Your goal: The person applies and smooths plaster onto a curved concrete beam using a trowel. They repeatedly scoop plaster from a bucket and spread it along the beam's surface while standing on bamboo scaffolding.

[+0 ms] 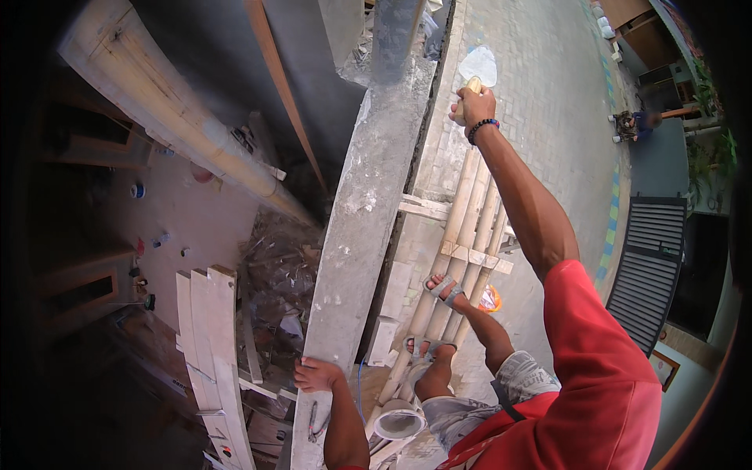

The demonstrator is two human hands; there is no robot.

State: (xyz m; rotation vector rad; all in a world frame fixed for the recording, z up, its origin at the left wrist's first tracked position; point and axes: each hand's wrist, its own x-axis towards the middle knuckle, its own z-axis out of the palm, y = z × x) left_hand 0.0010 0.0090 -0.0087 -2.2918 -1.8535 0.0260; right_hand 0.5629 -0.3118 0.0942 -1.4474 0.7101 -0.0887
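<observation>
My right hand (475, 107) is stretched far forward, closed around the wooden handle of a trowel (479, 66). The trowel's pale, mortar-coloured blade points away from me, above the paved street. Flat on the near part of a long grey concrete wall top (359, 207) lies my left hand (316, 374), its fingers reaching the left edge and nothing visible in it. Just below that hand, a small pliers-like tool (315, 423) rests on the concrete. My sandalled feet (444, 290) stand on bamboo poles (462, 227) tied with wooden crosspieces, right of the wall.
A pale bucket (399, 424) is beside my legs. Left of the wall, a deep drop holds debris (282, 274), wooden boards (210, 345) and a thick bamboo pole (180, 110). Across the paved street (548, 102) are another person (638, 124) and a dark gate (648, 262).
</observation>
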